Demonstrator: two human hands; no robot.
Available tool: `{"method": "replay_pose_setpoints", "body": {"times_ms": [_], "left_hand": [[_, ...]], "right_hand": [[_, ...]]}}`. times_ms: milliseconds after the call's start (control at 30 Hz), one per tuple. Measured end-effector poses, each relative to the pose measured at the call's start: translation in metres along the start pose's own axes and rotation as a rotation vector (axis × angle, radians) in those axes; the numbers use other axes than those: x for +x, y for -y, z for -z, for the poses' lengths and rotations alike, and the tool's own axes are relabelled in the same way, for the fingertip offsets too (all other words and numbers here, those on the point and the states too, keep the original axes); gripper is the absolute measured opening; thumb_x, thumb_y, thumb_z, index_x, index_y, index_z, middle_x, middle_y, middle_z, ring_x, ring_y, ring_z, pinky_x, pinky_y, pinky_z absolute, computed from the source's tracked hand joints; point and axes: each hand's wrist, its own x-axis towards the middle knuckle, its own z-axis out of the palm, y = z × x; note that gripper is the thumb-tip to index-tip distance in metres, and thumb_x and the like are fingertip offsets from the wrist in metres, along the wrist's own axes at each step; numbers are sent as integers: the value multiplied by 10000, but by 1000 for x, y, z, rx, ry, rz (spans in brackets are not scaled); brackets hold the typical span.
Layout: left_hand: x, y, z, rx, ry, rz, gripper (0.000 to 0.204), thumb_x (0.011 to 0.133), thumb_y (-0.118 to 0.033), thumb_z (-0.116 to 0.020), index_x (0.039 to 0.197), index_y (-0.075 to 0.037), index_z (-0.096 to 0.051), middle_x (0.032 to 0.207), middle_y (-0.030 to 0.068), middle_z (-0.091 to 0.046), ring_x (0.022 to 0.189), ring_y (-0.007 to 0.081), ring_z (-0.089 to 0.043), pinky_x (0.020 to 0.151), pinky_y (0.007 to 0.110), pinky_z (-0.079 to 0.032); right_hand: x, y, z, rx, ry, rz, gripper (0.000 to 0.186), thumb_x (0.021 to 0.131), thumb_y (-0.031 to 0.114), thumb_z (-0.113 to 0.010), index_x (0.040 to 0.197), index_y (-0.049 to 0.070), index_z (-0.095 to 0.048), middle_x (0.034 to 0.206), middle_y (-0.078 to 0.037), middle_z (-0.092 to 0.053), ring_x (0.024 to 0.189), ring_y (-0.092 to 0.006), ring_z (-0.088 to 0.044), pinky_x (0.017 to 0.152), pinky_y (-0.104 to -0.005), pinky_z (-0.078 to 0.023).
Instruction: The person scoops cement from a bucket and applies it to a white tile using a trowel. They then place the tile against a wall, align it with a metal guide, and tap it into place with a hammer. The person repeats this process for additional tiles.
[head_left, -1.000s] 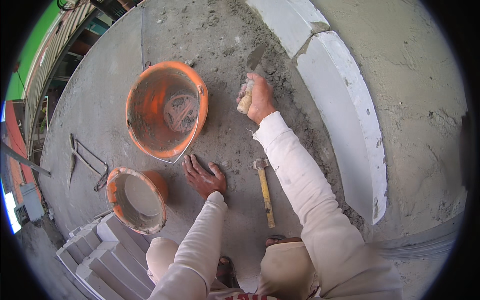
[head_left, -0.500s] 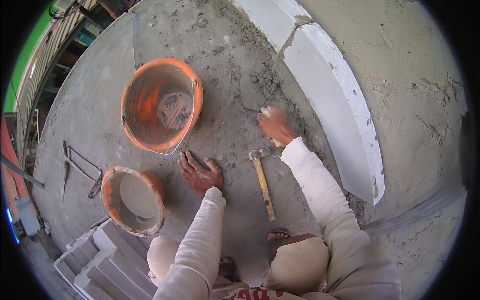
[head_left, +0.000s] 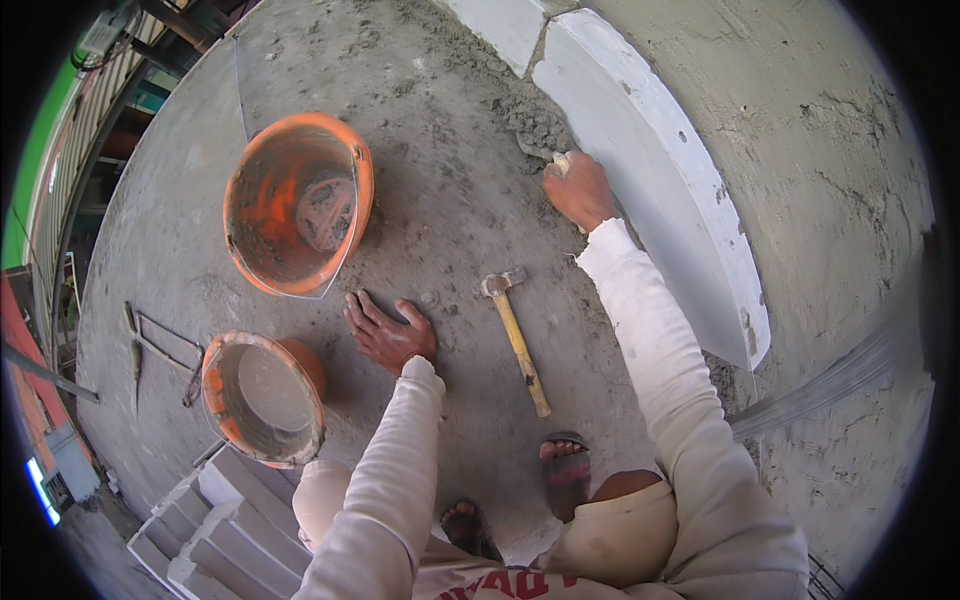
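Observation:
My right hand (head_left: pixel 580 190) is closed round the pale handle of a trowel (head_left: pixel 560 161); its blade is mostly hidden at a lump of wet grey mortar (head_left: pixel 540 130), beside the curved white block edging (head_left: pixel 640 175). My left hand (head_left: pixel 390 332) rests on the grey concrete surface (head_left: pixel 430 230) with fingers spread. Above it lies a large orange bucket (head_left: pixel 255 200) tilted toward me, mortar-smeared inside; left of it stands a smaller orange bucket (head_left: pixel 215 395) holding grey slurry. Between my hands lies a hammer (head_left: pixel 518 340) with a yellow handle.
At the left lie metal hand tools (head_left: pixel 165 350), and stacked pale blocks (head_left: pixel 220 520) are at lower left. Railings (head_left: pixel 65 250) run along the far left edge. Grey render (head_left: pixel 830 200) spreads beyond the white edging. My feet (head_left: pixel 565 465) show at the bottom.
My right hand with the trowel has dropped, then swung right and forward against the mortar beside the white edging. My left hand has stayed down. The camera view has shifted slightly.

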Motion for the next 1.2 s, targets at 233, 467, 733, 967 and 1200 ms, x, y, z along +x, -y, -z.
{"method": "replay_pose_setpoints", "body": {"times_ms": [233,467,733,967,1200], "left_hand": [[-6,3,-8,29,-36,-27,672,1000,-360,-567,1600,-87,-436,1675,129,-404,1566,337,-339,1265,537,-289],[-7,14,-27,137,-113,-56,653,1024,-448,-540,1585,-120,-474,1636,84,-458,1520,302,-413,1224,551,-345],[-2,31,-58,178,-151,-129,670,1037,-520,-486,1565,-107,-511,1639,78,-462,1485,307,-453,1190,555,-373],[43,78,-108,212,-236,-220,687,1053,-563,-436,1593,-142,-485,1670,151,-432,1552,332,-388,1239,545,-338],[83,61,-102,802,109,-315,826,1043,-622,-394,1631,-43,-404,1682,223,-387,1573,379,-349,1288,499,-290]], "right_hand": [[-70,-34,43,73,-63,-5,333,955,266,-681,1070,-47,-683,975,-308,-731,902,-481,-718,835,-536,-562],[-246,-68,118,285,84,1,279,957,243,-669,968,-35,-653,737,-259,-682,694,-462,-691,691,-532,-539],[-498,-156,187,426,230,-179,261,927,226,-689,987,-23,-641,745,-243,-696,690,-475,-691,662,-526,-542],[-646,-268,236,223,77,-553,230,901,201,-714,986,-10,-682,674,-226,-680,642,-448,-689,647,-490,-560],[-695,-461,236,-496,-223,-451,287,899,167,-707,1172,96,-654,988,-111,-686,857,-359,-721,757,-501,-585]]}}
